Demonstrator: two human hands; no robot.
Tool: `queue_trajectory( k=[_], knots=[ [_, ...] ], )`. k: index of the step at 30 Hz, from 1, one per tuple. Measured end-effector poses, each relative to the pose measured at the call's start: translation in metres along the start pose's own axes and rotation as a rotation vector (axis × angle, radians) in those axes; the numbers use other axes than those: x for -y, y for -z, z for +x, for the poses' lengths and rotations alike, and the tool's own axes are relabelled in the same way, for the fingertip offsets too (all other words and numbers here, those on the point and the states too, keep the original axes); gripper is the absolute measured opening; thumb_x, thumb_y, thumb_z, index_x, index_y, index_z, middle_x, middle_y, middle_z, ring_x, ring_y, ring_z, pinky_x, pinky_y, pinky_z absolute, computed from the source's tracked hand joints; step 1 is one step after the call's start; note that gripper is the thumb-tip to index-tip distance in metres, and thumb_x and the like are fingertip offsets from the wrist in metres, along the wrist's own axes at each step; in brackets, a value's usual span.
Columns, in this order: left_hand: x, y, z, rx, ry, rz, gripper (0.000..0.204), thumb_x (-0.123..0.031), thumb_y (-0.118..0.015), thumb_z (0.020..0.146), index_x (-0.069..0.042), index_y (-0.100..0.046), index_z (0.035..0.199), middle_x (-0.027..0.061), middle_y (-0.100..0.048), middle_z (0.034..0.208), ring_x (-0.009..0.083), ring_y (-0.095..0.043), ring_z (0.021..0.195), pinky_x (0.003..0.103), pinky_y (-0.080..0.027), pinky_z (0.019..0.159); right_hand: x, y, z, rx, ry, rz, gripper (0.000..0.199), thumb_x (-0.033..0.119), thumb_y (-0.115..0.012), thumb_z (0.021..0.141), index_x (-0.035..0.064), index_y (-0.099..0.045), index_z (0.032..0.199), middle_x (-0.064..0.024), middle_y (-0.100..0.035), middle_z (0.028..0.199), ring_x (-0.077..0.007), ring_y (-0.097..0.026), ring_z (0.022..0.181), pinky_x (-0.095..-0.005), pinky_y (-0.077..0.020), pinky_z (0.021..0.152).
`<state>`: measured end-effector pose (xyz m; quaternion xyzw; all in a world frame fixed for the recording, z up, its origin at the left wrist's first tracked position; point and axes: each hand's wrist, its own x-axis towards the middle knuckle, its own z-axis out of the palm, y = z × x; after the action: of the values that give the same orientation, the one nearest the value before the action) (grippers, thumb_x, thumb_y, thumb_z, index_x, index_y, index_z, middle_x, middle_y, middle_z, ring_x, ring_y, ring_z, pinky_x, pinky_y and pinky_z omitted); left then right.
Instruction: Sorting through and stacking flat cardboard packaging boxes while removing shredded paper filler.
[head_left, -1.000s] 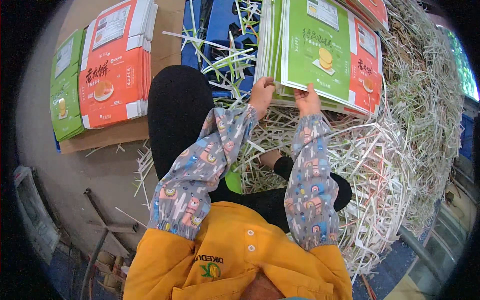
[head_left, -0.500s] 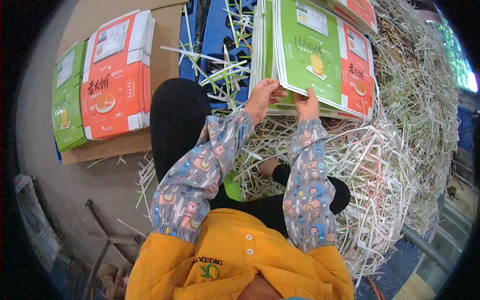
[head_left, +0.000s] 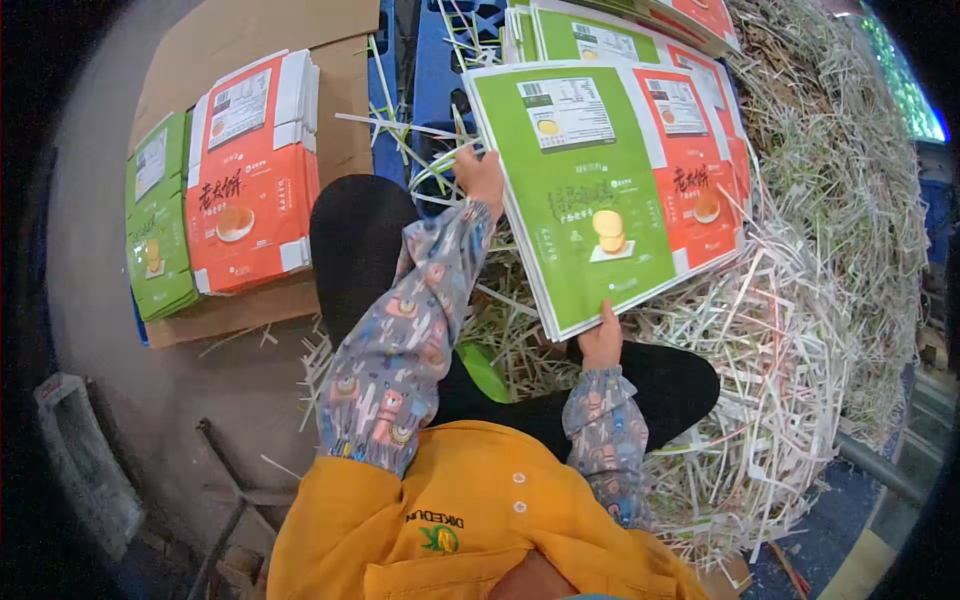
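Note:
A thin stack of uncut printed carton sheets (head_left: 590,200), green on the left and red on the right, lies tilted in front of me. My right hand (head_left: 602,342) grips its lower edge, thumb on top and fingers underneath. Beside the stack's left edge is my left hand (head_left: 480,180), its fingers curled closed. A thin pale strip (head_left: 459,120) sticks up at those fingertips; whether they hold it or the sheet edge cannot be made out. More of the same printed sheets (head_left: 590,38) are piled behind.
At the left, stacks of green (head_left: 160,215) and red (head_left: 253,190) carton blanks rest on brown cardboard (head_left: 345,90). A blue plastic pallet (head_left: 432,60) lies beyond my knee. Shredded paper strips (head_left: 760,400) heap up at the right and around my legs. A metal frame (head_left: 235,490) stands at the lower left.
The sheets have come toward me off the pile and tilted. My right hand has moved down with their lower edge. My left hand has shifted left to the sheets' left side.

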<state>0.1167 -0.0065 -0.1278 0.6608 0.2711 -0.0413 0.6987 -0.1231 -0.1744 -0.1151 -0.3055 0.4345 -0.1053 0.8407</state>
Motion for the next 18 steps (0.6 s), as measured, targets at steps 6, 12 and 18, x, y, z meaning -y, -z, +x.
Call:
queue_trajectory(
  k=[6, 12, 18],
  knots=[
    [-0.044, -0.015, 0.052, -0.061, -0.450, 0.729, 0.035, -0.028, -0.055, 0.069, -0.015, -0.052, 0.101, 0.0095, -0.045, 0.109, 0.0309, -0.039, 0.103, 0.043, -0.034, 0.082, 0.005, 0.012, -0.009, -0.029, -0.029, 0.066, 0.037, 0.019, -0.037, 0.090, 0.0019, -0.032, 0.123, -0.0121, -0.038, 0.122, -0.0262, -0.040, 0.109, -0.0400, -0.0356, 0.091],
    [-0.042, -0.009, 0.121, -0.225, -0.852, 1.040, 0.030, -0.027, -0.054, 0.068, -0.017, -0.053, 0.096, 0.0053, -0.048, 0.105, 0.0271, -0.042, 0.098, 0.045, -0.035, 0.074, -0.014, 0.003, -0.011, 0.080, -0.155, 0.137, 0.043, 0.030, -0.033, 0.091, 0.0024, -0.032, 0.124, -0.0121, -0.036, 0.125, -0.0272, -0.038, 0.111, -0.0411, -0.0326, 0.093],
    [-0.067, -0.010, 0.110, 0.220, -0.367, 1.096, 0.033, -0.032, -0.047, 0.077, -0.011, -0.048, 0.102, 0.0116, -0.045, 0.113, 0.0352, -0.038, 0.108, 0.050, -0.033, 0.085, -0.024, 0.019, 0.004, 0.120, -0.144, 0.093, 0.045, 0.033, -0.032, 0.090, 0.0014, -0.032, 0.123, -0.0122, -0.037, 0.124, -0.0271, -0.039, 0.111, -0.0425, -0.0337, 0.092]
  ],
)
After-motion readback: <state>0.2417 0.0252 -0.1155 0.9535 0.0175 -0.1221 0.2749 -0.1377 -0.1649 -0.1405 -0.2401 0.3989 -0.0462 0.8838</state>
